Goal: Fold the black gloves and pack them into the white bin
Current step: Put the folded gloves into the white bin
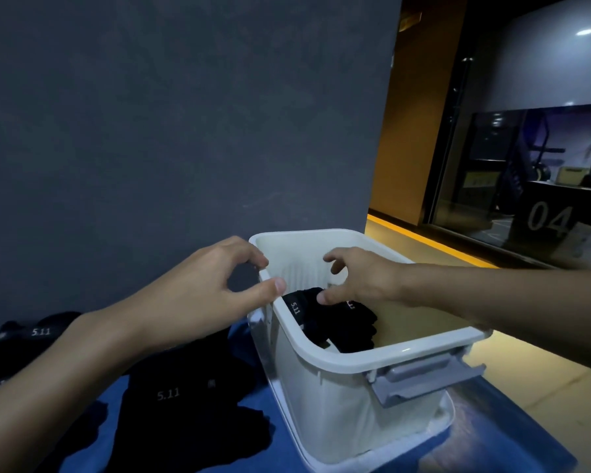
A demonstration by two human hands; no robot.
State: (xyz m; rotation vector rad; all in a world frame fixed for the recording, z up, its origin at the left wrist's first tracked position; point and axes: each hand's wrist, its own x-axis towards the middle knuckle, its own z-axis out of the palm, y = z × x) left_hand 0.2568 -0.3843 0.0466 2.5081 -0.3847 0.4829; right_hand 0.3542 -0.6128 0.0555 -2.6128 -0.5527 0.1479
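Folded gloves [338, 322] lie in the white bin [372, 357] near the desk's [253, 402] right edge. Left hand [202, 295] and right hand [362, 278] hover over it, each grip loosely curved and holding nothing. Loose gloves [171, 394] lie toward the desk's left edge. Risk: the right thumb may snag and unfold the bundle.

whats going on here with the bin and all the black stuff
A person is packing black gloves into a white bin. A bundle of gloves already lies inside, and the right hand hovers just above it, fingers loosely curled, holding nothing. The left hand is at the bin's left rim, also empty. Loose gloves wait on the blue surface left of the bin.
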